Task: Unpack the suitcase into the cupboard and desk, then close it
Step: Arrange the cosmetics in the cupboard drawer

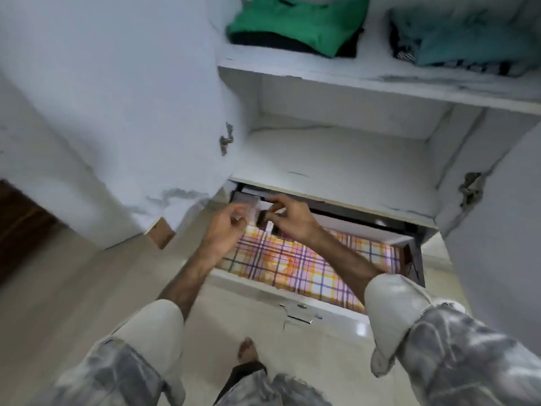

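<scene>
The cupboard's bottom drawer [257,287] is pulled out, and a pink, yellow and purple plaid liner [295,266] covers its floor. Both hands hover over its back left corner. My right hand [292,219] pinches a small white item [278,210] between thumb and fingers. My left hand [224,230] is curled beside a small greyish box [246,199] in that corner; blur hides whether it grips anything. Folded green clothes [295,23] and teal clothes [468,45] lie on the upper shelf. The suitcase is not in view.
The middle shelf [336,153] sits just above the drawer. The cupboard doors stand open at the left [117,112] and right [506,206]. A metal handle [298,311] juts from the drawer front. My bare foot [247,350] is on the tiled floor below it.
</scene>
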